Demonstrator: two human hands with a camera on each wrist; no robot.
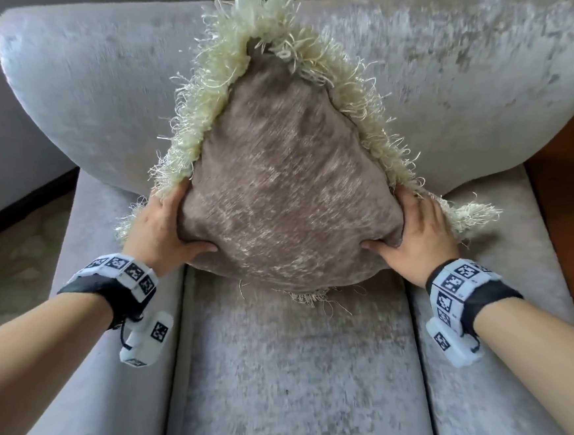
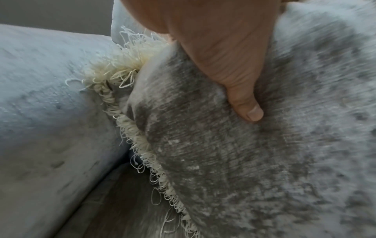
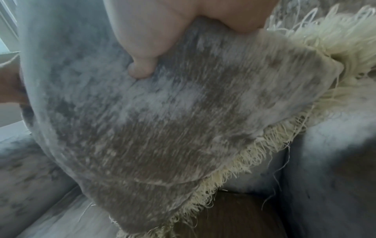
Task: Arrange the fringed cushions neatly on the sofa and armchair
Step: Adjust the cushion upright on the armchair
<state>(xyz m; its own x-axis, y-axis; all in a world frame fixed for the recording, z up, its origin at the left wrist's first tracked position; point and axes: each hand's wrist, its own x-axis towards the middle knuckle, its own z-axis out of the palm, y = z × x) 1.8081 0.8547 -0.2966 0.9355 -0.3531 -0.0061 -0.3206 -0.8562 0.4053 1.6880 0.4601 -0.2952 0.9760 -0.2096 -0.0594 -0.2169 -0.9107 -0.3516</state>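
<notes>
A grey armchair [image 1: 456, 77] with padded arms either side carries the fringed cushion [image 1: 287, 196], which stands on one corner at the back of the seat, leaning on the backrest, top corner pointing up. The left hand [image 1: 162, 227] and right hand [image 1: 414, 238] grip its side corners, thumbs pressed into the front.

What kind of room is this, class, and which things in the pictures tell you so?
Probably a living room or lounge. A grey velvety armchair fills the view, both hands, left and right, set a fringed cushion against its backrest, and patterned carpet shows beside it.
</notes>
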